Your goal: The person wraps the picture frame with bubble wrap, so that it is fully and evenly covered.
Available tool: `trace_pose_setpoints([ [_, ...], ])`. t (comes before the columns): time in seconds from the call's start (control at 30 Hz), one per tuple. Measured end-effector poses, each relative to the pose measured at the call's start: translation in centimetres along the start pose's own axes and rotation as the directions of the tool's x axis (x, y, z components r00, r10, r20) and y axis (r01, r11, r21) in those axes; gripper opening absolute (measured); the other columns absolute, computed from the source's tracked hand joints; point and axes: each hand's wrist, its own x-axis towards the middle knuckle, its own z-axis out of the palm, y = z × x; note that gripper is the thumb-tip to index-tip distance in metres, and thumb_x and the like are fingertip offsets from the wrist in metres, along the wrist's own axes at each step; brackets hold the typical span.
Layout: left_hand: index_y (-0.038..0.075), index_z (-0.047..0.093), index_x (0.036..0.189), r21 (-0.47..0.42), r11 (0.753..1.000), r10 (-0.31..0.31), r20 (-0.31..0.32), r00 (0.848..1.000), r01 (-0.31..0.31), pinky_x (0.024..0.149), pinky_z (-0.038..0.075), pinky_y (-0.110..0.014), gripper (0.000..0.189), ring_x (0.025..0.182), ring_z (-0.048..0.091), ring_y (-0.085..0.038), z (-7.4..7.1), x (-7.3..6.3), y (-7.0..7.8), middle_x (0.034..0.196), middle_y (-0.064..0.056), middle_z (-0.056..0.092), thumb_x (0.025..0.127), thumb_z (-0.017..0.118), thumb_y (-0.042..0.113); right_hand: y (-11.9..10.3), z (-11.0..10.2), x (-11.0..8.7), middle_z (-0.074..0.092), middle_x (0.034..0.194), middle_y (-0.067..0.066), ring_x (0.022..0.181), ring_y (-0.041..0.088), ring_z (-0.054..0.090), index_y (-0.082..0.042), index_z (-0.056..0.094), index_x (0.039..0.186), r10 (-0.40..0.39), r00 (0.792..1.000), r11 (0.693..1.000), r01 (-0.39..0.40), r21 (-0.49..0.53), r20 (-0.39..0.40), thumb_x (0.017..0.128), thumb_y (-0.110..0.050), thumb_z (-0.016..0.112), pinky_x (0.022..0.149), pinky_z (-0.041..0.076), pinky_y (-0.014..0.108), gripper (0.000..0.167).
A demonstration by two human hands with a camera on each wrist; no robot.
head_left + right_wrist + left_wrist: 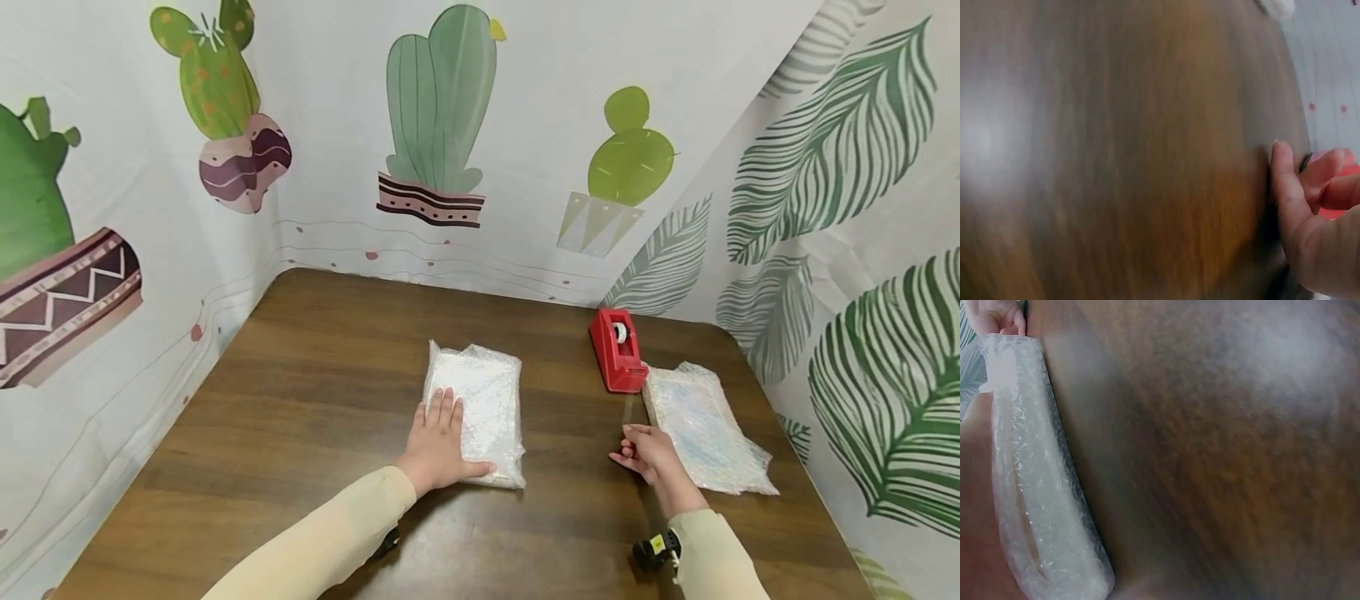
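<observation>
In the head view, a flat bubble-wrapped package [487, 408] lies mid-table, and my left hand [435, 446] rests on its left part with fingers straight and thumb spread. Its thick side edge fills the left of the left wrist view. Toward the right, a red tape dispenser [619, 354] holds a white-cored roll. A strip of clear tape [628, 408] runs from it to my right hand [648, 454], which pinches the strip's near end between thumb and fingers. The right wrist view shows the tape poorly; red parts of the dispenser appear behind the fingers.
A second bubble-wrapped package [705, 429] lies to the right of my right hand, close beside the dispenser. The brown wooden table [300, 400] meets a cloth backdrop [322, 142] printed with cacti and leaves at its back and sides.
</observation>
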Motion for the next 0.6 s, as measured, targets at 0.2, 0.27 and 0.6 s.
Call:
trace_pose_setpoints([
  [0.2, -0.004, 0.026, 0.160, -0.004, 1.000, 0.005, -0.004, 1.000, -0.005, 0.130, 0.019, -0.057, 0.119, 0.161, 0.014, -0.040, -0.1, 0.0, -0.1, 0.170, -0.025, 0.018, 0.084, 0.056, 0.082, 0.3, -1.3, -0.4, 0.051, 0.067, -0.004, 0.055, 0.001, 0.049, 0.015, 0.040, 0.131, -0.014, 1.000, 0.992, 0.013, -0.129, -0.014, 0.109, -0.017, 0.044, 0.063, 0.063, 0.026, 0.038],
  [0.27, -0.004, 0.025, 0.160, 0.004, 1.000, 0.002, -0.002, 1.000, -0.002, 0.130, 0.019, -0.057, 0.119, 0.161, 0.014, -0.040, -0.1, 0.0, -0.1, 0.170, -0.025, 0.018, 0.084, 0.056, 0.082, 0.4, -1.6, -0.5, 0.050, 0.065, -0.004, 0.054, 0.001, 0.048, 0.012, 0.048, 0.120, -0.019, 1.000, 0.987, 0.015, -0.160, -0.025, 0.109, -0.018, 0.045, 0.062, 0.063, 0.025, 0.032],
  [0.6, -0.003, 0.025, 0.160, -0.003, 1.000, 0.006, 0.000, 1.000, -0.006, 0.130, 0.019, -0.057, 0.119, 0.161, 0.014, -0.039, 0.0, 0.3, 0.0, 0.170, -0.024, 0.018, 0.084, 0.056, 0.082, 0.5, -2.6, -0.7, 0.050, 0.061, -0.008, 0.050, -0.001, 0.048, 0.005, 0.054, 0.106, 0.007, 1.000, 0.952, -0.013, -0.305, -0.022, 0.105, -0.014, 0.054, 0.059, 0.059, 0.023, 0.019],
])
